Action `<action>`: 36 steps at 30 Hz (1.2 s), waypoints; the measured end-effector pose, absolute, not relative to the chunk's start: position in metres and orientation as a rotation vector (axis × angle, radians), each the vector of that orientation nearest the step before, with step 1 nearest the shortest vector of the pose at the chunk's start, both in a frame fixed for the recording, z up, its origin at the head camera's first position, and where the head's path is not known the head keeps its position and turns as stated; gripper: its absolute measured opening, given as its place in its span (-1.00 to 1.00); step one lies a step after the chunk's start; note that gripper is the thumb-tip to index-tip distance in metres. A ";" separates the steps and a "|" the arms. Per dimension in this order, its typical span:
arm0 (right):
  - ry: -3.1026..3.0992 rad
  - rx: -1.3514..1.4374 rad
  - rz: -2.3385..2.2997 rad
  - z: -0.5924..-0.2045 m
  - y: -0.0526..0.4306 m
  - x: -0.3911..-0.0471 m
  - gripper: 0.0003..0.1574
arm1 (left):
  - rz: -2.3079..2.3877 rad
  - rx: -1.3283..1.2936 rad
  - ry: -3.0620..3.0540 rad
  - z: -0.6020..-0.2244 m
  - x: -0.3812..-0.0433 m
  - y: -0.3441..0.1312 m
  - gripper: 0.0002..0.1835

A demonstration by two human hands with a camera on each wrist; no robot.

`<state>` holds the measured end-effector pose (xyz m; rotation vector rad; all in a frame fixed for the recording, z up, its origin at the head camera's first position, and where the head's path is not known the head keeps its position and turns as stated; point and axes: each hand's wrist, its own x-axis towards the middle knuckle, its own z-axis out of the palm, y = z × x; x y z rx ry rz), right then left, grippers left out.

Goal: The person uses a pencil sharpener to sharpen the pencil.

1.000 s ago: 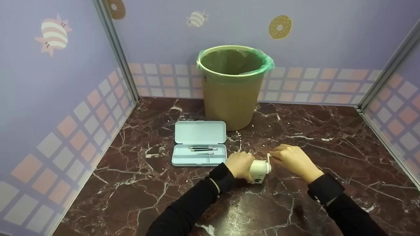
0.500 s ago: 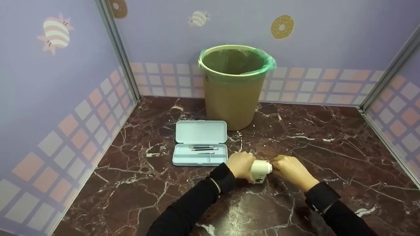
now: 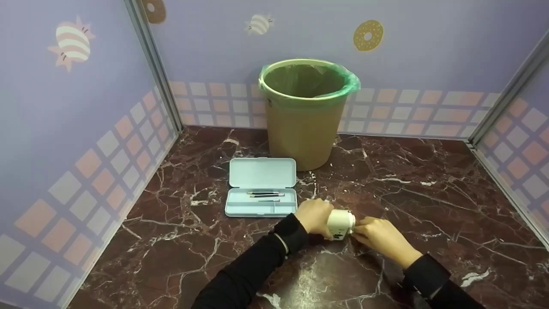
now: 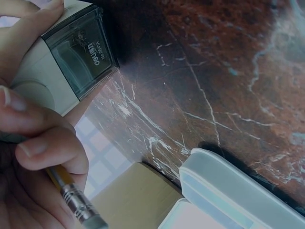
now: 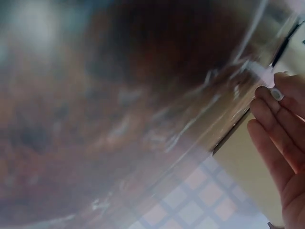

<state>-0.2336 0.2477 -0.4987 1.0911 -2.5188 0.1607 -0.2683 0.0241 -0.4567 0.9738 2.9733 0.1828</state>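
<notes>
Head view: soft, middling indoor light, source out of frame; pale glare patch on the marbled tabletop (image 3: 309, 279) at bottom centre, faint shadow near the right sleeve (image 3: 454, 296), wall (image 3: 429, 51) darkening slightly toward the upper right, detail fairly crisp. Left wrist: cool bluish cast, lettering on the sharpener (image 4: 83, 55) readable, dark shadow alongside, left hand (image 4: 47, 150) shaded toward the palm, pale sheen top right. Right wrist: tabletop badly smeared, whitish glare top left, dark patch top middle, right hand (image 5: 286, 143) noticeably sharper.
</notes>
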 end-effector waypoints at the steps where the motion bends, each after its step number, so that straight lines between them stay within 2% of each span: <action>1: -2.521 1.102 0.155 -0.497 0.248 -0.232 -0.86 | 0.184 0.970 2.974 -0.456 -0.268 0.024 -0.46; 5: -2.520 1.161 0.125 -0.490 0.247 -0.226 -0.87 | 0.187 0.961 2.973 -0.456 -0.268 0.025 -0.46; 13: -2.428 1.238 0.092 -0.478 0.247 -0.217 -0.62 | 0.187 0.955 2.975 -0.459 -0.270 0.025 -0.45; 21: -2.345 1.285 0.138 -0.466 0.246 -0.210 -0.63 | 0.195 0.970 2.964 -0.458 -0.270 0.024 -0.47; 29: -2.367 1.282 0.179 -0.443 0.250 -0.205 -0.83 | 0.187 0.974 2.981 -0.457 -0.271 0.025 -0.46; 36: -2.293 1.278 0.169 -0.428 0.252 -0.212 -0.73 | 0.174 0.974 2.977 -0.456 -0.270 0.025 -0.46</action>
